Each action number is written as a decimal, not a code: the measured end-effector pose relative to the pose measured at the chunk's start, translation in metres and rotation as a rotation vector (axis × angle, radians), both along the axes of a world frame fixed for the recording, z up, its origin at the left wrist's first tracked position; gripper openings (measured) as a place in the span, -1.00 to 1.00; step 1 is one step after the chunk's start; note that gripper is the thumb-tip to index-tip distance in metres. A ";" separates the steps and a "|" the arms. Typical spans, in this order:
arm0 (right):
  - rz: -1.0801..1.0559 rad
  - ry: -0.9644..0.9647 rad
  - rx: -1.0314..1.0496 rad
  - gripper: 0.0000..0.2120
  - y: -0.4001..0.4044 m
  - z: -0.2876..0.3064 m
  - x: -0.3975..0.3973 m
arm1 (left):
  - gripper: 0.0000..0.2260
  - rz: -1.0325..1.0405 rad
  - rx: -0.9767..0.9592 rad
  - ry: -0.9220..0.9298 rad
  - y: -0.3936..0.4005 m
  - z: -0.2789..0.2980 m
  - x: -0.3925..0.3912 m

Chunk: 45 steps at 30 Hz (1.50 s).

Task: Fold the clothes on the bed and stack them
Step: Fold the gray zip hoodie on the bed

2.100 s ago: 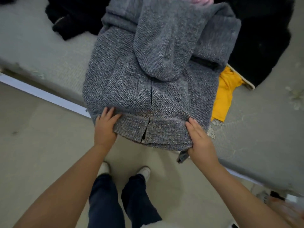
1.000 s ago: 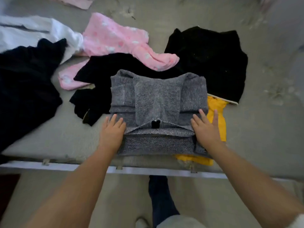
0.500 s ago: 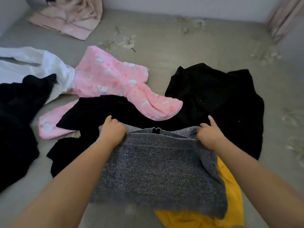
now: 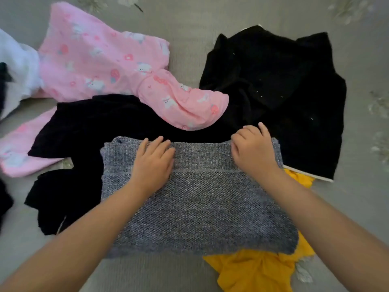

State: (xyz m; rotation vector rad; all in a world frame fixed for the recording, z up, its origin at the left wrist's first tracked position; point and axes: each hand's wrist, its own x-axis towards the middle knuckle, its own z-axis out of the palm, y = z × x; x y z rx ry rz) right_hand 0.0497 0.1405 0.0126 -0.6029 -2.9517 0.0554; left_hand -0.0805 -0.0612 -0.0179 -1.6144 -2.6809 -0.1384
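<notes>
Both hands sit on the far edge of the folded grey sweater [image 4: 195, 209] at mid-frame on the bed [image 4: 210, 15] — left hand [image 4: 152, 163] flat, fingers straight, right hand [image 4: 253, 151] curled over the fold — its long axis running left-right between them, equally near each.

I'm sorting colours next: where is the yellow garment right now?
In the head view, the yellow garment lies low and right on the bed, mostly under the folded grey sweater, beside the black garment.
</notes>
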 end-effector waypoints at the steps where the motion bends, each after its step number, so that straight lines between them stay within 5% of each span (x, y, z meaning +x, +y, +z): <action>1: -0.032 0.001 -0.006 -0.89 -0.010 -0.005 0.014 | -0.67 -0.029 -0.023 -0.051 -0.006 -0.003 0.015; 4: -0.147 -0.283 -0.191 -0.60 -0.022 -0.023 0.053 | -0.31 0.147 -0.287 -0.262 -0.021 -0.022 0.034; 6: -0.152 -0.474 -0.243 -0.34 -0.022 -0.042 0.073 | -0.32 0.339 -0.353 -0.290 -0.033 -0.043 0.032; 8: -0.223 -0.446 -0.294 -0.18 -0.023 -0.056 0.079 | -0.38 0.415 -0.357 -0.269 -0.038 -0.056 0.031; 15: -0.833 -0.117 -0.336 -0.60 0.006 -0.063 0.070 | -0.41 0.487 -0.341 -0.256 -0.036 -0.062 0.034; 17: -0.777 0.035 -0.276 -0.75 0.014 -0.058 0.069 | -0.41 0.493 -0.338 -0.240 -0.036 -0.060 0.036; 20: -0.739 0.207 -0.143 -0.71 0.025 -0.053 0.061 | -0.46 0.490 -0.306 -0.208 -0.035 -0.059 0.035; 26: -0.734 -0.266 -0.153 -0.66 0.025 -0.089 0.060 | -0.47 0.500 -0.303 -0.206 -0.031 -0.068 0.034; 32: -0.747 -0.142 -0.236 -0.52 0.013 -0.074 0.074 | -0.47 0.454 -0.324 -0.235 -0.029 -0.055 0.033; 39: -0.273 -0.036 -0.219 -0.69 -0.051 -0.044 0.112 | -0.51 0.260 -0.260 -0.252 -0.018 -0.036 0.021; 45: -0.090 -0.145 -0.232 -0.44 -0.017 -0.038 0.038 | -0.47 0.257 -0.484 -0.354 0.026 -0.026 -0.034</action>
